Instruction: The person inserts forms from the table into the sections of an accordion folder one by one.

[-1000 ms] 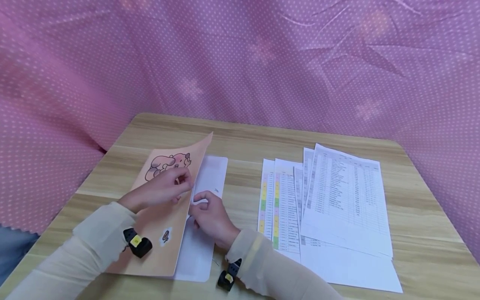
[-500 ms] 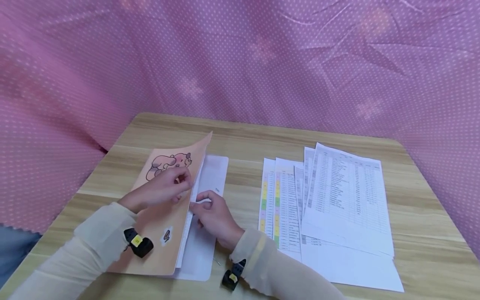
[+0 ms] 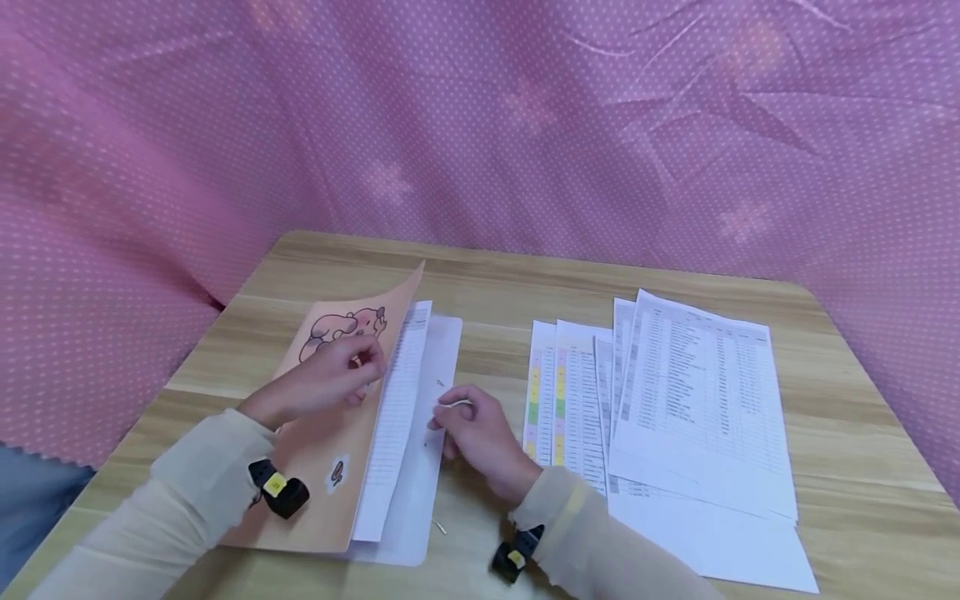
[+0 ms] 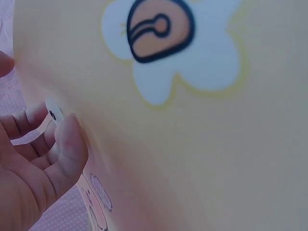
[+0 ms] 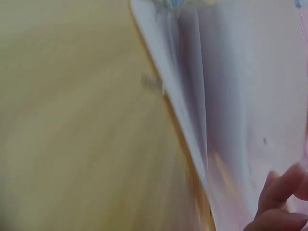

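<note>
- Since half a second ago, a printed sheet (image 3: pixel 397 408) shows beneath the lifted folder cover (image 3: pixel 341 433), and we note our right hand (image 3: pixel 480 433) has moved right of it.
- Table (image 3: pixel 487 275): folder lies left, loose sheets (image 3: pixel 690 400) right.
- Left hand (image 3: pixel 322 379) pinches the cover's edge, propping it open.
- Right hand, fingers loosely curled, holds nothing.

Folder (image 3: pixel 322 450) on table (image 3: pixel 487 275) at left, printed sheets (image 3: pixel 675 400) fanned at right, curtain (image 3: pixel 480 117) behind
</note>
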The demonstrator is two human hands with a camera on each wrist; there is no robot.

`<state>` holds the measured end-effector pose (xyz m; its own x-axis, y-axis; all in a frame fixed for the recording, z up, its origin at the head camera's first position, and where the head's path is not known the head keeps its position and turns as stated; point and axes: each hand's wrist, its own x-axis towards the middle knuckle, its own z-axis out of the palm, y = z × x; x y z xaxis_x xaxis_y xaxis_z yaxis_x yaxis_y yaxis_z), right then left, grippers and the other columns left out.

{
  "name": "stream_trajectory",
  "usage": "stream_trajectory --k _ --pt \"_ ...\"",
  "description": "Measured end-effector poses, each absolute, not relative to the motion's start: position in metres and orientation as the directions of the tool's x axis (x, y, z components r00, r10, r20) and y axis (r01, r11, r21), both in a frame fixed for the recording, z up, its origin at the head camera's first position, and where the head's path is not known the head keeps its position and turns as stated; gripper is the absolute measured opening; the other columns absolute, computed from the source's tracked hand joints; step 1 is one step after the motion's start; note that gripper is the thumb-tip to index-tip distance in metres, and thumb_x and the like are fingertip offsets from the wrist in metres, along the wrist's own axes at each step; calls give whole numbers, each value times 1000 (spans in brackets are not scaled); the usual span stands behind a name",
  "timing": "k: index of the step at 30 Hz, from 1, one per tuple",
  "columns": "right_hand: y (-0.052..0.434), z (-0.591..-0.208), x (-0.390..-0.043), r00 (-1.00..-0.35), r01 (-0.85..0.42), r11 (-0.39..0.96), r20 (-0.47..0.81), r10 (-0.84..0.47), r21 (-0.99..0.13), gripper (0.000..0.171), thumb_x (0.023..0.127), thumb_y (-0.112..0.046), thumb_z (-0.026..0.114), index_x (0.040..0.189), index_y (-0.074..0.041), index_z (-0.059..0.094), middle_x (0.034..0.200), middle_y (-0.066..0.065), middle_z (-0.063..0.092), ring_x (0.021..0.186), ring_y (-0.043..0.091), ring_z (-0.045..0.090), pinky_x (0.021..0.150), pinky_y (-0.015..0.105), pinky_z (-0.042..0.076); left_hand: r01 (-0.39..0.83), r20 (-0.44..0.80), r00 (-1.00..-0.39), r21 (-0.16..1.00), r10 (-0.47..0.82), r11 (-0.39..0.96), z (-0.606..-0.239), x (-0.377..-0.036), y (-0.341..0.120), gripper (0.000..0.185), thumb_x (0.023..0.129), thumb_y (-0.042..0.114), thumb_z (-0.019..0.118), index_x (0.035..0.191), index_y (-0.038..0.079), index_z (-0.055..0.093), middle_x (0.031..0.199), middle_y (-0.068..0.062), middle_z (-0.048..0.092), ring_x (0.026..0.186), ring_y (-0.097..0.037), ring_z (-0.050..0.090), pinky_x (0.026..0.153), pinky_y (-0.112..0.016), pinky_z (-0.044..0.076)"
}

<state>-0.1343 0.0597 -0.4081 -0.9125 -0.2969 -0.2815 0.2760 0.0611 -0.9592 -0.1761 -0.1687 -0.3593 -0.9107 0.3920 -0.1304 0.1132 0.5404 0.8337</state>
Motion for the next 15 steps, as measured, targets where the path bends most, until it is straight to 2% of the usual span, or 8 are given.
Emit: stream_trajectory --k 5,15 --pt "101 -408 -139 -951 249 60 -255 -173 -967 27 91 -15 57 115 -3 53 98 14 67 57 15 53 53 24 45 107 -133 -907 845 399 525 -360 -176 -168 15 95 16 48 94 1 51 89 -13 50 67 -18 53 61 -30 54" --pt "193 -392 -157 -961 273 282 -274 35 -920 31 94 -21 50 122 -7 49 117 14 63 71 18 55 60 25 41 106 -130 -912 842 389 530 -358 -173 -172 18 95 16 49 97 -2 51 90 -14 49 68 -19 53 63 -30 54"
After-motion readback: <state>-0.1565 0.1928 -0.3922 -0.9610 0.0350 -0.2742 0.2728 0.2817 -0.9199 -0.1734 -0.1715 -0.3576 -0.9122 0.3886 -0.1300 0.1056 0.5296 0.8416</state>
